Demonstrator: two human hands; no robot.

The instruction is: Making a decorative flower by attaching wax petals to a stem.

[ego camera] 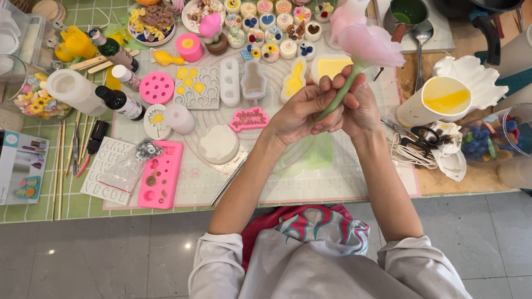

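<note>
I am holding a pink wax flower [366, 39] upright above the pale craft mat [343, 182], both hands pinching its green stem [339, 95] between thumb and fingertips. My left hand [296, 113] is wrapping the lower stem while my right hand [360, 108] is pressing just beside it, nearer the bloom. I am judging that gentle, even pressure, kept clear of the thin petals, is shaping this best, away from the cup of yellow wax [443, 98].

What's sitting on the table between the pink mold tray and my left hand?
In the head view, a round white mold lies between the pink mold tray and the left hand.
</note>
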